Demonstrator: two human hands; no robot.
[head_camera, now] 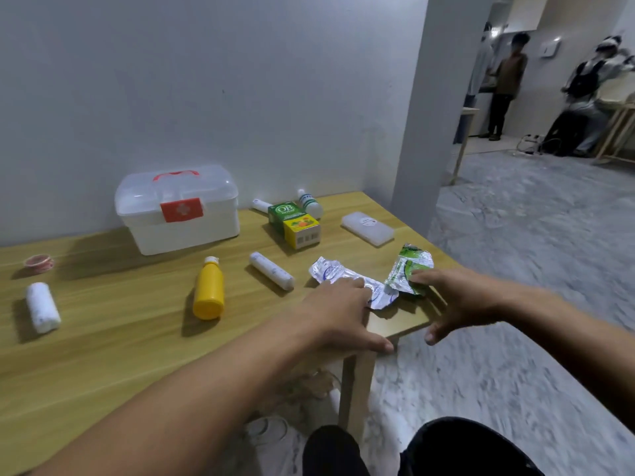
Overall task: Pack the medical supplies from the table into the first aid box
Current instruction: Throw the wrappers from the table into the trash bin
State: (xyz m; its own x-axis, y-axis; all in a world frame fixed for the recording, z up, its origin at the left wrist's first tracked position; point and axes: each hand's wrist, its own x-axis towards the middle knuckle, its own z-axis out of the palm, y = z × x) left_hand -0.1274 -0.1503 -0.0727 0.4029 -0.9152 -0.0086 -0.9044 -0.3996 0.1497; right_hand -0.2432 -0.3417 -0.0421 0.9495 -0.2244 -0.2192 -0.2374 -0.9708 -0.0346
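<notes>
The pale wood-grain tabletop (103, 338) carried all supplies; nothing was packed yet. The translucent white plastic first aid box (178, 214), w/ red handle and red cross label, stood at the rear by the wall, lid shut, well apart from both hands and up-left of them.

The green-and-yellow cardboard medicine carton (295, 223) lay right of the box, w/ a small white bottle (309, 202) just behind it. The yellow plastic bottle (209, 290) lay on its side in the centre. The flat frosted plastic case (367, 226) sat near the right edge. Two white gauze rolls lay flat: one far left (43, 307), one centre (271, 274).

Key relation: the silver foil blister strip (343, 278) and the crumpled green foil sachet (409, 267) lay at the near-right corner. Strip long axis ran upper-left to lower-right. Left hand (340, 310) was spread flat, fingertips on the strip's near end. Right hand (457, 300) was spread, fingertips touching the sachet's near edge; no pinch formed on either.

Est. next step: close the fingers on each item. Box needs opening first.
</notes>
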